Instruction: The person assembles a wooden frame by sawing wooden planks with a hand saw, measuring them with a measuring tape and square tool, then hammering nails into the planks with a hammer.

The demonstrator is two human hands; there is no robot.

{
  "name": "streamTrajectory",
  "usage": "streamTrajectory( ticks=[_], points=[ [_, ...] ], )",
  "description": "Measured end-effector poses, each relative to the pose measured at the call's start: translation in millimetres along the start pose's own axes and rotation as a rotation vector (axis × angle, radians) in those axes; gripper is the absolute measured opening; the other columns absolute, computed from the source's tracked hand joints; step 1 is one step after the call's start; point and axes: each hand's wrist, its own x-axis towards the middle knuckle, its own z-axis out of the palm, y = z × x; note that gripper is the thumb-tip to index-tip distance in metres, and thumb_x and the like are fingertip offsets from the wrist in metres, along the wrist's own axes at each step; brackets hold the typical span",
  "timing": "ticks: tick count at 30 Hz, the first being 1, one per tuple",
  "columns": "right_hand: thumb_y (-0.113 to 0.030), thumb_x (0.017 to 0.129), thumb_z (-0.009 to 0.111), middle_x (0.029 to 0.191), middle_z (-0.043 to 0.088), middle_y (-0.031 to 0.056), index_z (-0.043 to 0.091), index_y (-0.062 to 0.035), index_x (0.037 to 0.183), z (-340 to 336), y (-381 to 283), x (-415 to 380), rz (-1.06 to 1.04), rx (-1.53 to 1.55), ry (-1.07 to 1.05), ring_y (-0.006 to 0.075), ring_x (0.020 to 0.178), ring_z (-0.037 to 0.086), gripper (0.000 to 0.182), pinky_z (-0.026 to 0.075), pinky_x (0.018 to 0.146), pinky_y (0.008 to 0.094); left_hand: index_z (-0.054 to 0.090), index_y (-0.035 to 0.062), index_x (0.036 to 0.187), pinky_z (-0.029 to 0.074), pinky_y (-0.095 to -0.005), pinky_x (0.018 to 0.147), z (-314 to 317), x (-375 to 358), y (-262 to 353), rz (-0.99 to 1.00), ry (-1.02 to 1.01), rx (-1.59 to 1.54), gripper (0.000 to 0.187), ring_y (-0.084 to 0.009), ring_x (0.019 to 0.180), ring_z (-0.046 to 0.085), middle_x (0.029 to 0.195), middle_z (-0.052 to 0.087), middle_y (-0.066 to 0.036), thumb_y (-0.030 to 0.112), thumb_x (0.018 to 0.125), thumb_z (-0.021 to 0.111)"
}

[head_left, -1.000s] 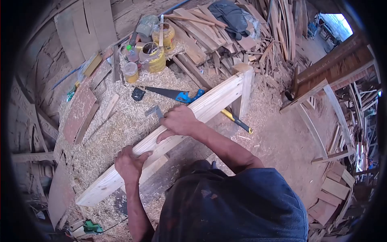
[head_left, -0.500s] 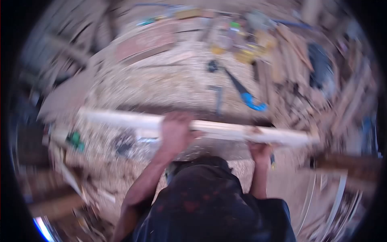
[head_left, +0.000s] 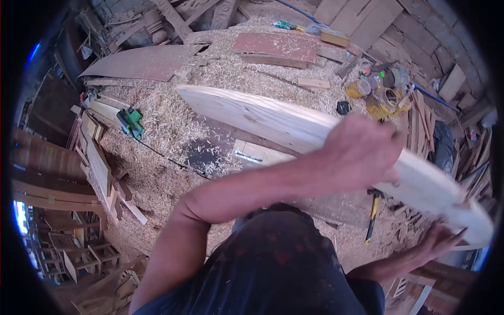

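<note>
Two hands, set well apart, on one long pale plank

From where I stand, the plank (head_left: 252,113) slants across the front of the person's body, over a floor thick with shavings (head_left: 163,113). The left hand (head_left: 362,152) is closed over its upper edge, thumb on the near face, probably to keep the board from tipping. The right hand (head_left: 438,241) sits low at the right-hand end, touching the underside; I take it to be bearing weight there, though I can't tell how firmly its fingers are bent. Such a wide spread makes sense on something this long. Whether the left-hand end rests on anything, I can't tell.

A tool with a yellow-and-black handle (head_left: 371,218) lies just below the plank, likely left within easy reach. The green power tool (head_left: 130,122) lies off to the left, and the yellow containers (head_left: 383,102) stand grouped beyond the plank, perhaps kept out of its way.
</note>
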Motion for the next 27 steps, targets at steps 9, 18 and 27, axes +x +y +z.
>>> streamTrajectory(
  ticks=[9,18,27],
  points=[
    [-0.027,0.102,0.072,0.146,0.061,0.0185,0.045,-0.0019,0.155,290,36,-33,-0.171,-0.58,-0.451,0.0331,0.129,0.062,0.064,0.049,0.114,0.0491,0.066,-0.0002,0.13,0.065,-0.0367,0.069,-154,-7,2,-0.188,-0.165,-0.781,0.063,-0.0247,0.084,0.078,0.101,0.077,-0.017,0.047,0.092,0.083],
    [-0.026,0.103,0.071,0.143,0.062,0.0187,0.048,-0.0019,0.153,409,99,-82,-0.279,-0.933,-0.705,0.0329,0.126,0.063,0.06,0.05,0.112,0.0482,0.069,-0.0022,0.122,0.058,-0.0299,0.084,-140,-39,-15,-0.142,0.47,-0.855,0.04,-0.0133,0.094,0.071,0.107,0.076,-0.01,0.027,0.098,0.082],
    [-0.026,0.103,0.071,0.14,0.063,0.019,0.05,-0.0019,0.15,423,101,-98,-0.354,-1.048,-0.748,0.0327,0.124,0.064,0.057,0.05,0.111,0.0474,0.069,-0.0006,0.124,0.054,-0.0286,0.091,-153,-72,-57,-0.15,0.647,-0.819,0.034,-0.0106,0.101,0.067,0.113,0.075,-0.006,0.024,0.102,0.078]
  ],
)
